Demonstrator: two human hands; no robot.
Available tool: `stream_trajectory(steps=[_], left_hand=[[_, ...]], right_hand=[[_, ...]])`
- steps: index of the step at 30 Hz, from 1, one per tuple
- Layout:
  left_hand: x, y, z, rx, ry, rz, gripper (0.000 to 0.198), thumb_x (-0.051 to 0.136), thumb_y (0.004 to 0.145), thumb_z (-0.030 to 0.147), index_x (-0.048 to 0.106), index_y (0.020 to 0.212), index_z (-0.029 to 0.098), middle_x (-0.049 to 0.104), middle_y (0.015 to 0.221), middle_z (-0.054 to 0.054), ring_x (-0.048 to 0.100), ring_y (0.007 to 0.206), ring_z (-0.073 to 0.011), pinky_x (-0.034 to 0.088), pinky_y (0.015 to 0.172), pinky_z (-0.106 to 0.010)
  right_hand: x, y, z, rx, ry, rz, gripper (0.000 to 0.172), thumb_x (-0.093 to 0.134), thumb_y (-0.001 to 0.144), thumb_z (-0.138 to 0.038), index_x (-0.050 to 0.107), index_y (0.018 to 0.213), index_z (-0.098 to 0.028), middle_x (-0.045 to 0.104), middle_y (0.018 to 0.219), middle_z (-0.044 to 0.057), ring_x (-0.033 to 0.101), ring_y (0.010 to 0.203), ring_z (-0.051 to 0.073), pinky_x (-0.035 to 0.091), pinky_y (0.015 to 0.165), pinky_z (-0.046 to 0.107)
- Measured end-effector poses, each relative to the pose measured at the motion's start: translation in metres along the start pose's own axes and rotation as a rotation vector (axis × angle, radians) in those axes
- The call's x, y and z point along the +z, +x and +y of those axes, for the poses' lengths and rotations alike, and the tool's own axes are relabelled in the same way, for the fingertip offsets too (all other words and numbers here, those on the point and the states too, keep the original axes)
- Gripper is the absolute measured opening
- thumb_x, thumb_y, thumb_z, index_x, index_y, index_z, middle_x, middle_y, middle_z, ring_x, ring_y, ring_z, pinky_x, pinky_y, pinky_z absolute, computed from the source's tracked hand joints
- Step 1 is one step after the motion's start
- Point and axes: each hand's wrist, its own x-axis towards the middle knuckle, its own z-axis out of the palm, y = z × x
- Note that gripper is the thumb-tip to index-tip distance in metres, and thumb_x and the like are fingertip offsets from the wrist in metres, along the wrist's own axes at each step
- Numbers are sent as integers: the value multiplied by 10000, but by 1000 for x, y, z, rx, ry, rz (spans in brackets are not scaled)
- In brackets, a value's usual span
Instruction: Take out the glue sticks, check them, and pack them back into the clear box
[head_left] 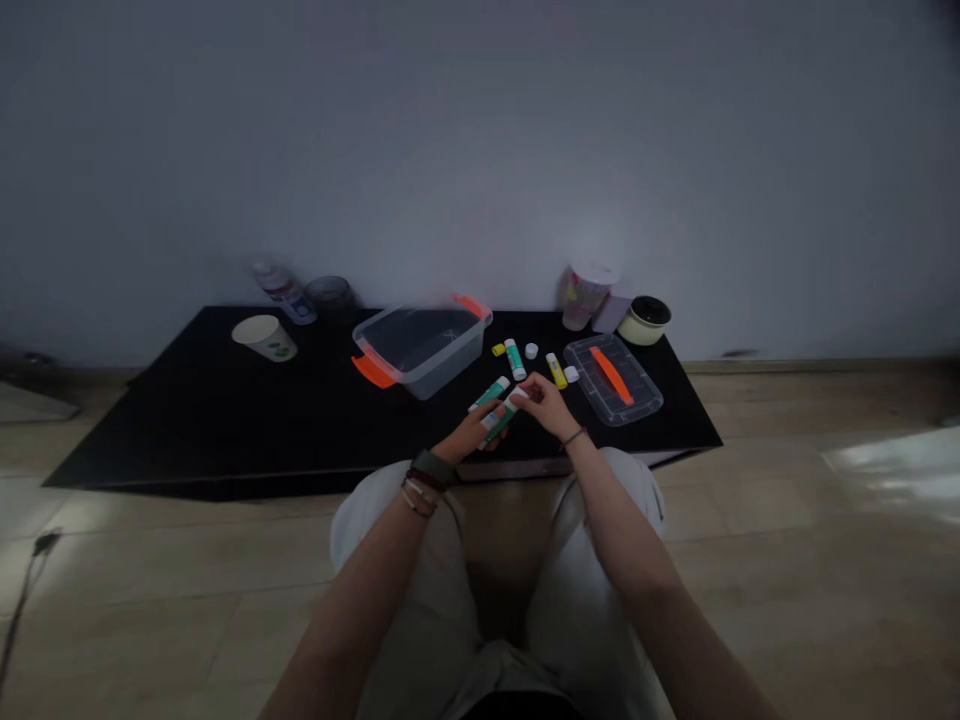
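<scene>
Grey wall rises behind a low black table (150, 445), and a pale wood-look floor spreads around it. From the head camera, the person's left hand (472, 432) is curled, its fingers closed around a green-and-white glue stick (489, 394) that angles away from the palm. The right hand (541, 403) comes in from the other side, its fingers pinched on the white end of a second green-and-white glue stick (500, 420), which slants between the two hands. Both forearms reach forward over knees in pale shorts (592, 540), with a watch (433, 467) on the left wrist.

Just ahead of the hands lie a third green-and-white glue stick (514, 358), a yellow glue stick (556, 370), a yellow cap (498, 349) and two small white caps (531, 350). A clear plastic box with orange handles (418, 345) sits to the left of them, and a flat clear case with an orange handle (613, 378) to the right. Farther left stands a paper cup (264, 337). Along the wall are a bottle (283, 292), a dark jar (328, 295), a lidded cup (587, 295) and a roll of tape (644, 320).
</scene>
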Motion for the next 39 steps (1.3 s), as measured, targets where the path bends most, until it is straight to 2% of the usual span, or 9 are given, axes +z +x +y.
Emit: stream_trajectory(steps=[3, 9, 17, 21, 24, 28, 31, 35, 39], left_hand=[[1, -1, 0, 1, 46, -14, 513, 606, 840, 654, 550, 1042, 186, 551, 647, 54, 453, 407, -51, 317, 389, -183], [4, 1, 0, 18, 69, -11, 488, 596, 852, 646, 523, 1006, 188, 580, 704, 38, 485, 462, -52, 341, 426, -177], [2, 4, -8, 129, 274, -16, 497, 570, 857, 650, 588, 1017, 180, 562, 675, 31, 484, 479, -89, 405, 467, -225], [-2, 7, -10, 240, 386, 75, 407, 644, 838, 561, 645, 1041, 208, 639, 720, -13, 553, 540, -147, 458, 531, -265], [-3, 11, -14, 323, 437, 210, 334, 718, 802, 458, 679, 1034, 221, 707, 893, -81, 658, 798, -239, 510, 728, -312], [7, 10, -18, 280, 682, 343, 304, 668, 855, 358, 664, 1124, 217, 713, 1049, -130, 661, 999, -307, 480, 854, -348], [17, 7, -18, 260, 901, 369, 349, 582, 916, 327, 616, 1241, 205, 679, 1185, -161, 651, 1057, -315, 464, 859, -349], [25, 3, -16, 234, 1099, 391, 383, 529, 943, 312, 579, 1298, 178, 675, 1174, -181, 653, 1040, -312, 462, 820, -335], [21, 4, -13, 250, 1086, 342, 342, 577, 915, 322, 603, 1230, 191, 686, 1143, -161, 652, 1024, -302, 461, 791, -317]], right_hand=[[-1, -4, -1, -22, -150, -8, 437, 762, 686, -537, 462, 744, -225, 443, 642, -66, 375, 587, 105, 316, 565, 250], [-2, -7, -10, -118, -259, -2, 323, 513, 907, -524, 485, 796, -222, 416, 641, -55, 391, 609, 120, 316, 590, 253], [4, -9, -2, -130, -449, -48, 280, 404, 955, -412, 457, 746, -233, 441, 636, -36, 430, 602, 137, 301, 608, 258], [10, -8, 2, -61, -591, -21, 272, 382, 960, -359, 461, 729, -239, 474, 643, -23, 444, 604, 149, 281, 609, 266], [14, -4, 4, -8, -661, 14, 255, 383, 961, -315, 486, 741, -240, 495, 648, -19, 449, 606, 154, 277, 605, 261], [16, 2, 5, 49, -745, 27, 245, 401, 965, -268, 541, 767, -234, 553, 682, 3, 502, 653, 164, 279, 611, 260], [16, 5, 5, 84, -792, 25, 238, 417, 960, -238, 564, 773, -231, 592, 725, 16, 523, 689, 169, 276, 617, 263], [16, 5, 7, 123, -776, 25, 246, 436, 945, -207, 517, 713, -227, 559, 692, 9, 480, 644, 158, 250, 601, 270], [19, -3, 7, 140, -668, 124, 276, 449, 955, -263, 451, 680, -238, 495, 647, 7, 466, 616, 165, 260, 591, 279]])
